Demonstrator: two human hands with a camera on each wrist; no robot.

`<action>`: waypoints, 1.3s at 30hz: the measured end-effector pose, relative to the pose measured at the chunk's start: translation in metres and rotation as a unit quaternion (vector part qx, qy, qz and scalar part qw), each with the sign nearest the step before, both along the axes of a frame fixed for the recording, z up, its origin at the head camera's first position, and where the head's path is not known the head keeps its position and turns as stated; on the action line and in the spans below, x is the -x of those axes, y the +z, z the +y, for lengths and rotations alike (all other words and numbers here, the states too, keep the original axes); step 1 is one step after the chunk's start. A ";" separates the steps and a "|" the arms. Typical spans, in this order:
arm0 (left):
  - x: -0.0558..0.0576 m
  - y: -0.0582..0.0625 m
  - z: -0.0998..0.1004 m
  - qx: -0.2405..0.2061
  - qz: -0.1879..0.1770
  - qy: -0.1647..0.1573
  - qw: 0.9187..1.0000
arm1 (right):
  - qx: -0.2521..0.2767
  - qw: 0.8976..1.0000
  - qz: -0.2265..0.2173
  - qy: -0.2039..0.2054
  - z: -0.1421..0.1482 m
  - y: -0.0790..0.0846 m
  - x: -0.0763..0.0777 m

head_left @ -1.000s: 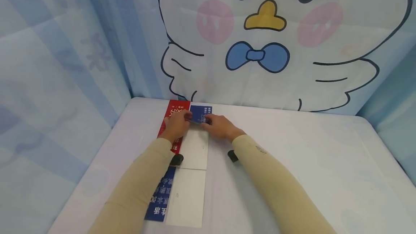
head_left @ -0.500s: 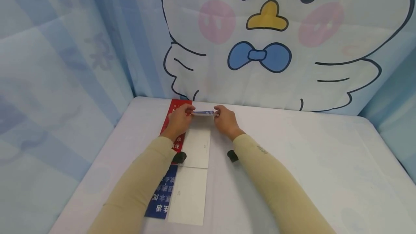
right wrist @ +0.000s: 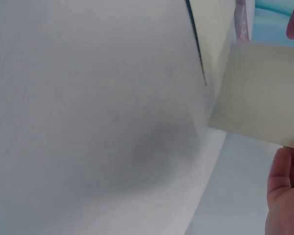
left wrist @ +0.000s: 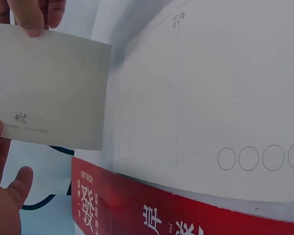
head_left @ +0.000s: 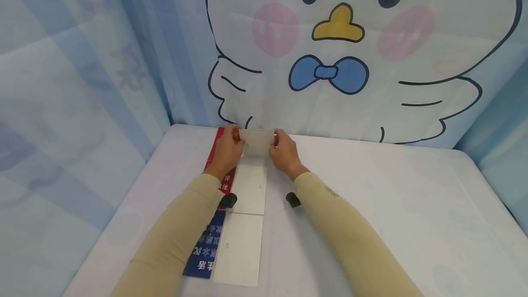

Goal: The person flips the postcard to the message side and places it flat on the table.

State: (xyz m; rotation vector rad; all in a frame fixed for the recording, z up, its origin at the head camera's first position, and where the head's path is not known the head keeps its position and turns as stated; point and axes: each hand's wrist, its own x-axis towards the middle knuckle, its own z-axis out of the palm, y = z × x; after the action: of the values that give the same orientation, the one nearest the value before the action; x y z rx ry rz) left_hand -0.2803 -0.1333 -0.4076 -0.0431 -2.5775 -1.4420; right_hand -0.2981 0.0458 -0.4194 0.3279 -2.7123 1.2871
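A postcard (head_left: 256,142) stands nearly upright at the far end of the table, its pale back toward me. My left hand (head_left: 228,151) pinches its left edge, and my right hand (head_left: 284,154) pinches the right one. In the left wrist view the raised postcard (left wrist: 49,88) shows a small printed emblem. Below it lie two face-down postcards, the farther one (head_left: 250,189) and the nearer one (head_left: 238,249), end to end. Left of them are a red card (head_left: 228,180) with white characters, partly under my left hand, and a dark blue card (head_left: 205,249), partly covered by my left sleeve.
The white table (head_left: 371,210) extends widely to the right. A curtain (head_left: 321,109) with a cartoon face hangs behind its far edge. Dark wrist devices, the left one (head_left: 228,200) and the right one (head_left: 293,200), stick out beneath the sleeves.
Both hands have lifted the postcard and tipped it up. Its blue printed side faced me before; now its pale back does. The other cards stay where they were.
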 end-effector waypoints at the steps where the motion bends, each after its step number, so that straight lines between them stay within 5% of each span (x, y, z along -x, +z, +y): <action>1: 0.000 0.000 0.000 -0.006 0.008 0.001 1.000 | 0.011 1.000 0.004 -0.004 -0.001 0.001 0.000; 8: 0.000 0.002 0.000 -0.052 0.075 0.020 0.996 | 0.133 0.989 0.041 -0.056 -0.005 0.008 -0.002; 11: 0.000 0.000 0.000 -0.053 0.084 0.026 0.995 | 0.147 0.986 0.044 -0.063 -0.006 0.009 -0.001; 23: 0.003 -0.009 -0.006 0.018 0.040 -0.002 0.999 | 0.114 0.992 -0.002 -0.062 -0.003 0.006 0.000; 39: 0.013 -0.017 -0.005 0.065 -0.073 -0.035 0.995 | 0.009 0.997 -0.072 -0.006 0.003 -0.005 0.006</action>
State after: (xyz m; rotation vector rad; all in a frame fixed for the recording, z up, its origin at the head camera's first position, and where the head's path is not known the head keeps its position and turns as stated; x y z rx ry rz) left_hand -0.2936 -0.1388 -0.4243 -0.0476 -2.8133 -1.3440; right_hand -0.3045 0.0490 -0.4248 0.2230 -2.8143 1.3809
